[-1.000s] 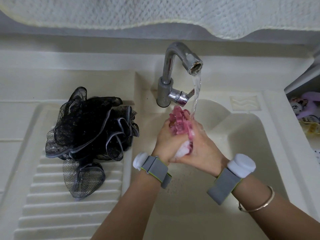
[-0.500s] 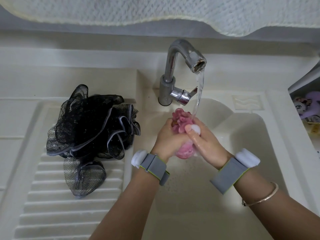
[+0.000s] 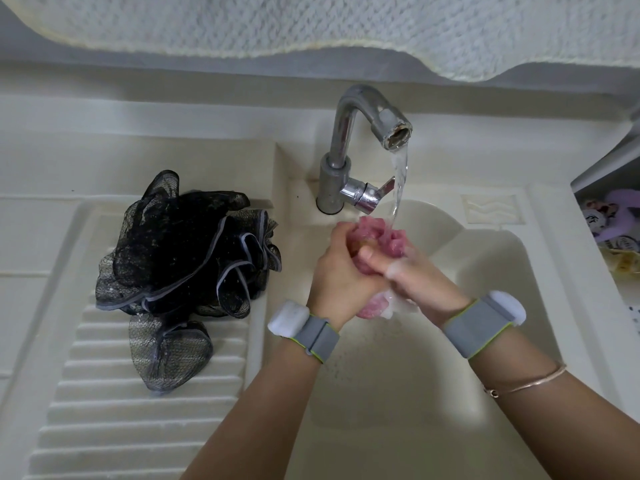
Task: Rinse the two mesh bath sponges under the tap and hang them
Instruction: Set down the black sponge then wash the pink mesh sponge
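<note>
**Pink sponge squeezed under running tap**

Water (image 3: 398, 181) falls from the chrome tap (image 3: 349, 147) straight onto the pink sponge (image 3: 389, 237), which is bunched between both hands over the cream sink (image 3: 519, 306). The left hand (image 3: 341, 271) curls its fingers round the sponge from the 9 o'clock side; the right hand (image 3: 419, 275) wraps it from 3 o'clock, its thumb lying across the front. Pink mesh pokes out above the knuckles at 12 o'clock, and a smaller tuft with white foam (image 3: 398, 308) shows below the palms at 6 o'clock. The stream meets the upper mesh just beside the right hand's fingers.

Each wrist wears a grey band with a white block: the left band (image 3: 311, 336) and the right band (image 3: 483, 325). A thin bangle (image 3: 526, 381) sits further up the right forearm.

The black sponge (image 3: 183, 265) lies at 9 o'clock from the hands, well apart from them, spread loosely on the ribbed drainboard (image 3: 121, 410) beside the basin. Its mesh has grey edging, and one fold trails toward 6 o'clock.

A white towel (image 3: 311, 22) hangs across the top of the view at 12 o'clock. At 3 o'clock, past the sink's rim, a shelf holds a purple item (image 3: 620, 216), too small to make out.
</note>
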The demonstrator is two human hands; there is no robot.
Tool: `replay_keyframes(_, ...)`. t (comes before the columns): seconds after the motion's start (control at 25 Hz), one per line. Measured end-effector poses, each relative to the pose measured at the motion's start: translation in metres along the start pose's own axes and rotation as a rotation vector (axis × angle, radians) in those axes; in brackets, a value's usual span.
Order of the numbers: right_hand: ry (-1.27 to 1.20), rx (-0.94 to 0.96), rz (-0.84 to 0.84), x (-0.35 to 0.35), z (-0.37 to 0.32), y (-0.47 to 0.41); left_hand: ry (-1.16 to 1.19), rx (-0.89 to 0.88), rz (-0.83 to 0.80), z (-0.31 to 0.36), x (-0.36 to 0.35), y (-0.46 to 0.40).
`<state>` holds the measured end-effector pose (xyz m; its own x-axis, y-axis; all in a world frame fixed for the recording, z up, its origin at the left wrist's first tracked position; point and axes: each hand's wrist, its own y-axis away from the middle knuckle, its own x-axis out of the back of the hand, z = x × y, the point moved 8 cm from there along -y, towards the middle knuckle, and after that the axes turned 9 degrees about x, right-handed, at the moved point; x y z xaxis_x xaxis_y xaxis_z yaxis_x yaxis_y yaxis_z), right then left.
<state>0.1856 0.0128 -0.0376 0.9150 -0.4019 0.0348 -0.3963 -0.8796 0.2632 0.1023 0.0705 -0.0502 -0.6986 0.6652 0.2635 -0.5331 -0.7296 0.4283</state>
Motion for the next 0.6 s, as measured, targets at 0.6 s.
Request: replay_keyframes(0.6,-0.066,-0.036,0.333,0.028,-0.006,0.004,0.163,0.025,-0.094,-0.008,-0.013,-0.005)
